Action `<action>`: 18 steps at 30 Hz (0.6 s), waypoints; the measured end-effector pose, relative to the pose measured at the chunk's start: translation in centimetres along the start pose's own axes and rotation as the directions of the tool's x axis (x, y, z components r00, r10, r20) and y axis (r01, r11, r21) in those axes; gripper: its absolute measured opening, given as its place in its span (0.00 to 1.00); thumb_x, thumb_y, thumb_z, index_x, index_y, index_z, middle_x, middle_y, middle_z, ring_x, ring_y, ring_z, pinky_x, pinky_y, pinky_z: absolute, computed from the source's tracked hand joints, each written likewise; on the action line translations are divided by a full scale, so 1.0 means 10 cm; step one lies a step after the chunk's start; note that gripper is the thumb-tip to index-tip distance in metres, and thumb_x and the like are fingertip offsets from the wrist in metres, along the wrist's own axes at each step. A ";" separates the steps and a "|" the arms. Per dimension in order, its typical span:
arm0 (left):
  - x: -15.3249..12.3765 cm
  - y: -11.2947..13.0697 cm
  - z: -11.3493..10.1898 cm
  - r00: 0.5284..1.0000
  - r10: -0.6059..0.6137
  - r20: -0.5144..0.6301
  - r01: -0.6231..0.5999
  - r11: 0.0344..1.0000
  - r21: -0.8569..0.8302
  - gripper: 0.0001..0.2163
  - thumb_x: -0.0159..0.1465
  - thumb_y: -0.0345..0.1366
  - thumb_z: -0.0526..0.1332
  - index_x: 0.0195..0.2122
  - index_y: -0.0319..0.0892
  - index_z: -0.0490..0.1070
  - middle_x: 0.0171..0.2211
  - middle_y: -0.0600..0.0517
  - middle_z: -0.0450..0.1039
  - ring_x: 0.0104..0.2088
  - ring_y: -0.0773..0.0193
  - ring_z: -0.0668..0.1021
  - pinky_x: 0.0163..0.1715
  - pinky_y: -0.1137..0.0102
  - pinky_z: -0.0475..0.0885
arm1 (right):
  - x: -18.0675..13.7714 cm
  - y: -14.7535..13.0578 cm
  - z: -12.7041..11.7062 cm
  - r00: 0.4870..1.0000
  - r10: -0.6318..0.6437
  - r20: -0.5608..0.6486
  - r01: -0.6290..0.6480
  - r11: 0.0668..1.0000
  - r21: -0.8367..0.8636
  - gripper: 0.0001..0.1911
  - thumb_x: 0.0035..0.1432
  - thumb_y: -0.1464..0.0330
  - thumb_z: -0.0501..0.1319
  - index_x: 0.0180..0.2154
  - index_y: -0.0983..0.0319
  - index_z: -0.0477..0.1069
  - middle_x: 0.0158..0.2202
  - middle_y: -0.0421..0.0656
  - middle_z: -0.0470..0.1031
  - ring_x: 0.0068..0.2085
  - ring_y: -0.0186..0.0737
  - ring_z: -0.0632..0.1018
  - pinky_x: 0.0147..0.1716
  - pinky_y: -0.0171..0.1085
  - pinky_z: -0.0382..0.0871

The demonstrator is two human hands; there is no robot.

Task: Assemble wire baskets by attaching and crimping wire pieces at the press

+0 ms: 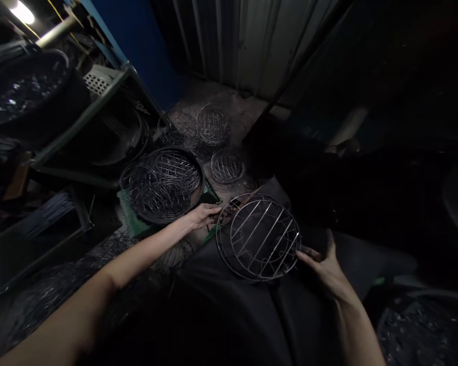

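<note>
A round wire rack (258, 236) with parallel bars rests on my lap over dark cloth (229, 305). My left hand (203, 215) grips its left rim, fingers curled at the edge. My right hand (324, 262) holds the right rim, fingers pinching the ring and thumb raised. The rack lies nearly flat, tilted slightly toward me.
A dark round tub (164, 185) full of wire racks sits on a green crate ahead left. More wire racks (212, 124) lie stacked on the floor beyond. A metal shelf frame (80, 119) with bins stands left. Tangled wire (41, 295) lies at lower left. A corrugated wall (252, 46) is behind.
</note>
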State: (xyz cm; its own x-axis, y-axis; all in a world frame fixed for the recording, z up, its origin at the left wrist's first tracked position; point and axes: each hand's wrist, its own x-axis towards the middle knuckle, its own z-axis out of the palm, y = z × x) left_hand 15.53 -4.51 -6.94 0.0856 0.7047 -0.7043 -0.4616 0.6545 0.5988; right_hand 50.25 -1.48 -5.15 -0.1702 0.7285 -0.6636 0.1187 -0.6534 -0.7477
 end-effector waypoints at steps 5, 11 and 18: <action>-0.23 0.14 0.08 0.997 -0.035 0.074 0.035 0.999 0.005 0.17 0.49 0.34 0.71 0.39 0.34 0.73 0.35 0.44 0.78 0.31 0.66 0.79 0.33 0.74 0.73 | -0.07 -0.06 0.00 0.995 -0.001 -0.098 -0.016 0.984 -0.176 0.69 0.36 0.54 0.73 0.65 0.54 0.25 0.46 0.48 0.76 0.51 0.53 0.74 0.51 0.54 0.66; -0.54 0.42 0.76 0.957 0.156 0.246 -0.184 0.978 0.095 0.19 0.50 0.35 0.70 0.39 0.37 0.66 0.27 0.49 0.77 0.26 0.65 0.79 0.23 0.77 0.71 | -0.81 -0.66 0.21 0.677 -0.708 -0.199 0.430 0.601 -0.674 0.19 0.56 0.58 0.61 0.49 0.54 0.70 0.47 0.45 0.74 0.49 0.50 0.74 0.53 0.50 0.65; -0.60 0.41 1.39 0.877 0.299 0.375 -0.392 0.897 0.202 0.17 0.55 0.37 0.65 0.42 0.40 0.62 0.26 0.54 0.72 0.26 0.68 0.77 0.23 0.77 0.70 | -0.90 -1.23 0.52 0.350 -0.735 0.581 0.810 -0.074 -0.581 0.12 0.61 0.73 0.55 0.46 0.56 0.70 0.42 0.44 0.76 0.42 0.42 0.75 0.41 0.41 0.71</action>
State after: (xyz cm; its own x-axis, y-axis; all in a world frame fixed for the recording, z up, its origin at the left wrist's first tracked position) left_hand 25.37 -2.28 5.01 0.2682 0.9168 -0.2958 -0.2692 0.3661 0.8908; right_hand 45.26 -1.05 10.14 -0.7150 0.6153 0.3319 0.4218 0.7583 -0.4971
